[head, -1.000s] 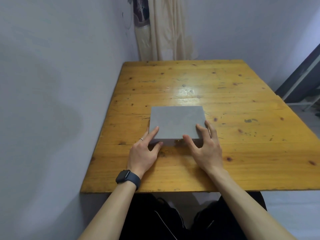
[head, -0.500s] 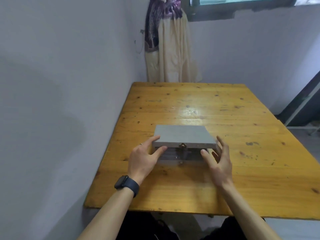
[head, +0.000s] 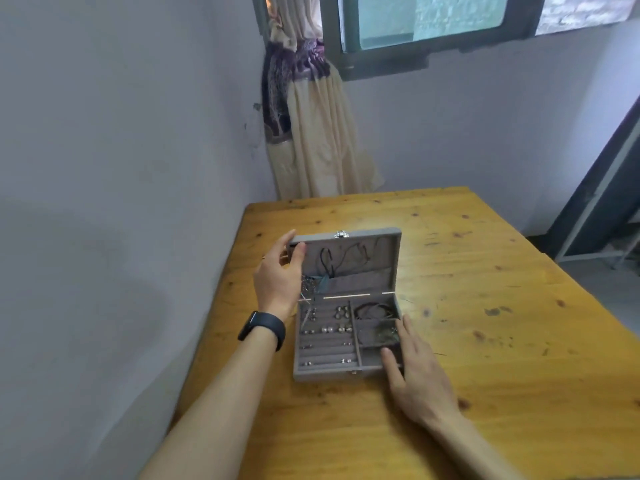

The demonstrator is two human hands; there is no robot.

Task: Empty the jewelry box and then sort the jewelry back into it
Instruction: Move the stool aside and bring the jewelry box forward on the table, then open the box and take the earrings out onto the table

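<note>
A grey jewelry box (head: 325, 374) sits open on the wooden table (head: 485, 341). Its lid (head: 377, 247) stands upright, with dark necklaces (head: 332, 259) hanging inside it. My left hand (head: 278, 275) grips the lid's left edge. My right hand (head: 415, 372) rests against the box's right side, the thumb on its front right corner. Small rings and earrings (head: 332, 327) sit in the ridged left section. Dark cords (head: 374, 310) and tangled pieces (head: 384, 334) fill the right compartments.
The table's left edge runs close to a grey wall (head: 104, 202). A tied cream curtain (head: 311, 140) hangs beyond the far edge, under a window (head: 433, 22). Bare tabletop stretches to the right of the box and in front of it.
The lid went from shut to slightly raised to fully upright. My left hand rose with its left edge. My right hand slid to the box's right side. The camera tilted upward.
</note>
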